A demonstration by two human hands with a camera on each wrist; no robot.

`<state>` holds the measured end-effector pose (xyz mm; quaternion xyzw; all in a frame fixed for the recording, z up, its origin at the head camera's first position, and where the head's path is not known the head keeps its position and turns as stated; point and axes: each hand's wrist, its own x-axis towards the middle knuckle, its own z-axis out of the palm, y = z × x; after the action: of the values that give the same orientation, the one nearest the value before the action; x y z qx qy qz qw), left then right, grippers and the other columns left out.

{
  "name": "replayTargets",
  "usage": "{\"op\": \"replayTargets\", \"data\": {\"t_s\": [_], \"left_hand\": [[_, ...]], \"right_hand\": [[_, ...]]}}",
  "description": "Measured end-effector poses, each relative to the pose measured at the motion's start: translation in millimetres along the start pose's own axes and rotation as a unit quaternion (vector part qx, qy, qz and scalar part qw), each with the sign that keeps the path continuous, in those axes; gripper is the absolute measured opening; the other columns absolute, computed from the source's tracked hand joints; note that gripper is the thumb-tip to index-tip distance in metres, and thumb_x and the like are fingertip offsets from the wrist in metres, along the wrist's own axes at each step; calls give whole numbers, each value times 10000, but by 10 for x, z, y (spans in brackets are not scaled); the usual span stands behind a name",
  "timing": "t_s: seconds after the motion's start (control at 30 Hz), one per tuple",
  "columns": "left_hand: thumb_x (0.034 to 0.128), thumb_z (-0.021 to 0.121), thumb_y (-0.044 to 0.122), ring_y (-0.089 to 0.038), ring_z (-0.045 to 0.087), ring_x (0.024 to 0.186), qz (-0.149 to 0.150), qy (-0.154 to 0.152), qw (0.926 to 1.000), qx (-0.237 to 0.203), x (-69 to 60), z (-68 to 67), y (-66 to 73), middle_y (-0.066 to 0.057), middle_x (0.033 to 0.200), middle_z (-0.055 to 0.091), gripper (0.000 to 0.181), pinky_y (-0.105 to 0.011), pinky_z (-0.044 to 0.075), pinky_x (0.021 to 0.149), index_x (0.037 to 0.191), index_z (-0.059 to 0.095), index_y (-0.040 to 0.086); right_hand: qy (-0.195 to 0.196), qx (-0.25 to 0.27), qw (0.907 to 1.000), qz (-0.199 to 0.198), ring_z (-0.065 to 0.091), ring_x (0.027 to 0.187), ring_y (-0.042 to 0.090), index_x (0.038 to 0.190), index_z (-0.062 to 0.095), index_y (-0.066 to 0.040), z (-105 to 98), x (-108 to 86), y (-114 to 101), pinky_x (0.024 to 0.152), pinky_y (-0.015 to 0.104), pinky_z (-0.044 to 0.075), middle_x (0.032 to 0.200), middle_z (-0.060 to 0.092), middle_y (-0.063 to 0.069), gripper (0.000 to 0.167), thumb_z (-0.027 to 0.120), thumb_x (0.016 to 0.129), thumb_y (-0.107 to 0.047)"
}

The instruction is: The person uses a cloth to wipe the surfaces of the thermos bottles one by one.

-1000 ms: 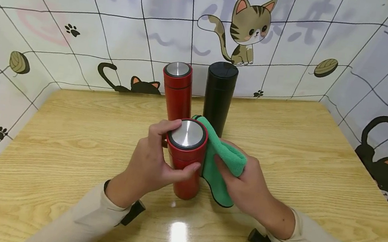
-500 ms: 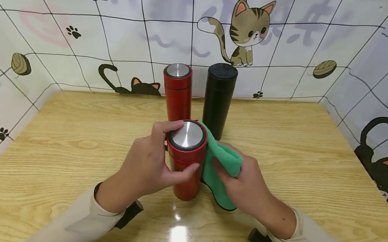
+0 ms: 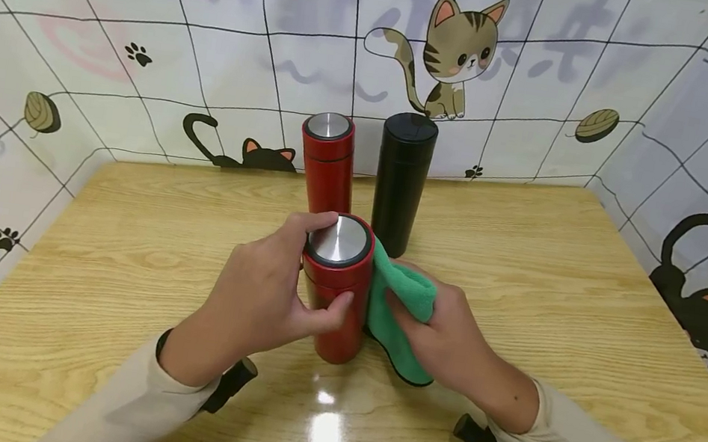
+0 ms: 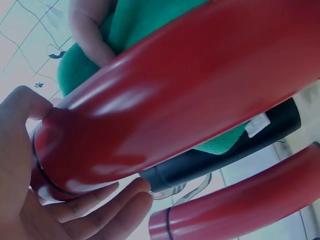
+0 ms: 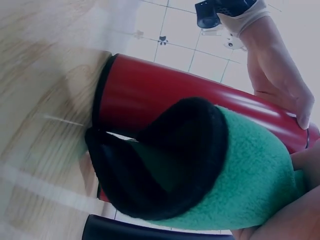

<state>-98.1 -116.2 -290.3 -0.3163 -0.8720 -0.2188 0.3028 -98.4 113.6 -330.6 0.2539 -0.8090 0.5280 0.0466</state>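
A red thermos [image 3: 340,329] with a silver-topped lid stands upright on the table, and my left hand [image 3: 259,291] grips it around the lid end. In the left wrist view, the thumb presses one side of that red thermos [image 4: 175,90] and the fingers lie along the other. My right hand [image 3: 450,333] holds a folded green cloth [image 3: 389,328] with a black edge against the thermos's right side. The right wrist view has the folded green cloth [image 5: 255,165] lying along the red thermos [image 5: 155,82]; the far part of the cloth is hidden.
Behind stand a second red thermos [image 3: 326,176], partly hidden by the front one, and a black thermos [image 3: 402,182]. All stand on a wooden table [image 3: 190,228]. A cat-patterned wall covering [image 3: 315,12] rises behind and at both sides.
My right hand and the cloth have slid slightly down along the thermos, and the cloth's upper corner has dropped out of sight. My left wrist has shifted a little left, still gripping the thermos.
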Motion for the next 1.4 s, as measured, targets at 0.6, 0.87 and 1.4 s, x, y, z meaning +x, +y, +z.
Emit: {"op": "replayTargets", "data": {"t_s": [0.6, 0.87, 1.4], "left_hand": [[787, 788, 538, -230, 706, 671, -351, -383, 9980, 365, -6, -14, 71, -142, 948, 720, 865, -303, 572, 537, 1351, 393, 15], [794, 824, 449, -160, 626, 596, -340, -454, 9984, -71, 26, -18, 58, -103, 917, 678, 833, -246, 551, 558, 1373, 395, 32], [800, 789, 285, -252, 703, 861, -689, -837, 9934, -366, 132, -134, 139, -139, 1439, 478, 743, -341, 618, 770, 1375, 384, 45]], "right_hand": [[-256, -204, 9994, -83, 610, 1256, 159, 1395, 575, -103, 5, -3, -24, 1014, 321, 524, 1359, 644, 11, 407, 597, 989, -76], [187, 116, 9994, -271, 625, 1231, 132, 1381, 589, -91, -65, -28, -66, 975, 239, 533, 1352, 647, 51, 400, 586, 984, -37], [175, 305, 9992, -201, 629, 1225, 135, 1371, 595, -84, -25, -22, -65, 980, 272, 539, 1344, 653, 57, 393, 595, 980, -39]]}}
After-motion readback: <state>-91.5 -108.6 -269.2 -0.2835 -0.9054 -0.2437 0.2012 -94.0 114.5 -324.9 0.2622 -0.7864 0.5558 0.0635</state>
